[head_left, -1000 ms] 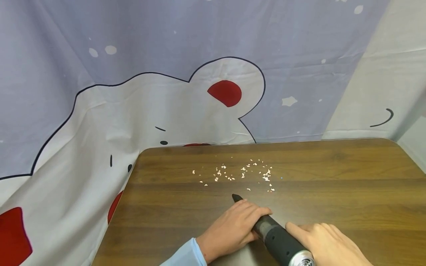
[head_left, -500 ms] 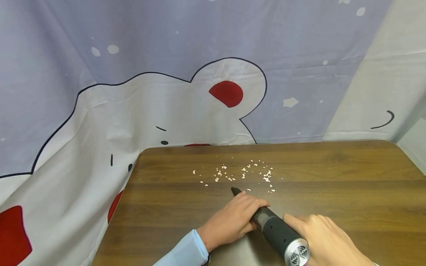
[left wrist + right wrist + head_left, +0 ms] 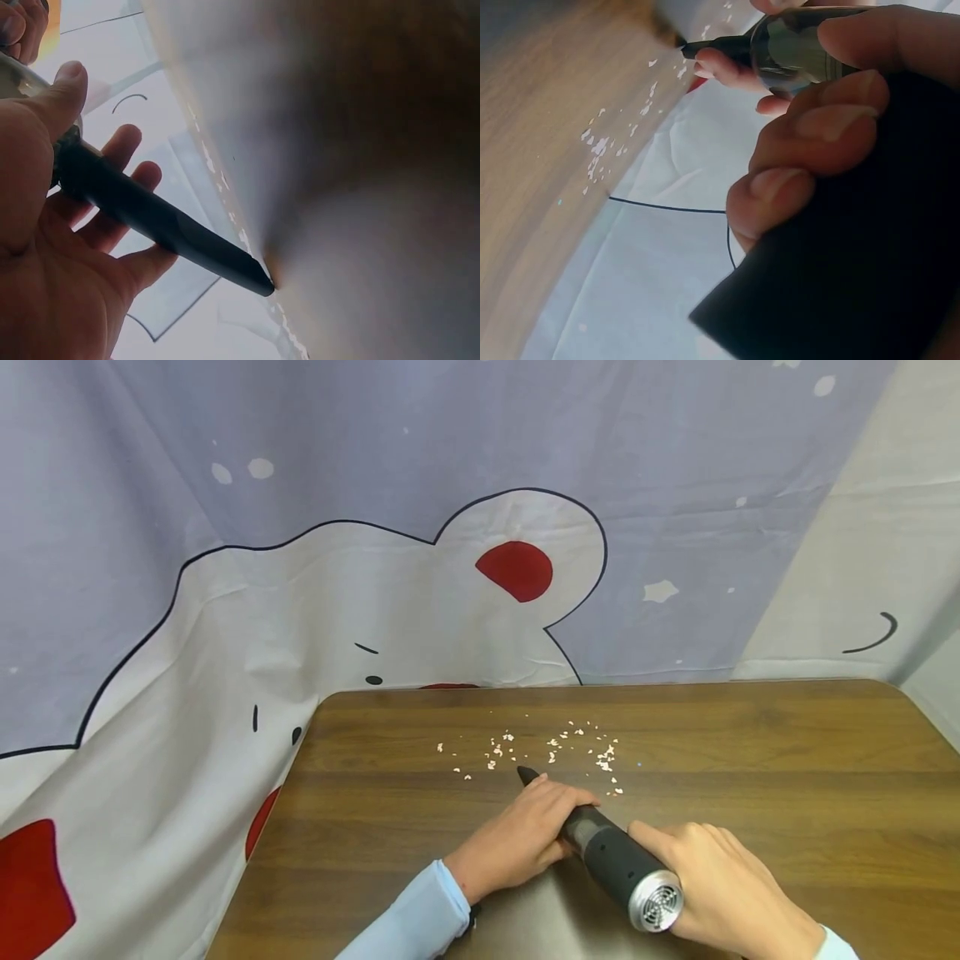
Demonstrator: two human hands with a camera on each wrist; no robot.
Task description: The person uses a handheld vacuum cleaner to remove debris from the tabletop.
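The left hand (image 3: pixel 517 839) curls its fingers round the black handheld vacuum (image 3: pixel 618 864); its nozzle pokes out beyond them toward eleven o'clock. The right hand (image 3: pixel 723 885), at three o'clock, clasps its handle. White scraps (image 3: pixel 604 765) dot the worktop (image 3: pixel 780 752) near the tip.

Left hand (image 3: pixel 517 835) extended forward, right hand (image 3: pixel 720 881) curled

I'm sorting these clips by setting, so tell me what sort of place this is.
Likely a makeshift tabletop station indoors, though the wider room is out of view. A wood-grain table, with small white scraps scattered on it, stands before a hanging cartoon-printed cloth.
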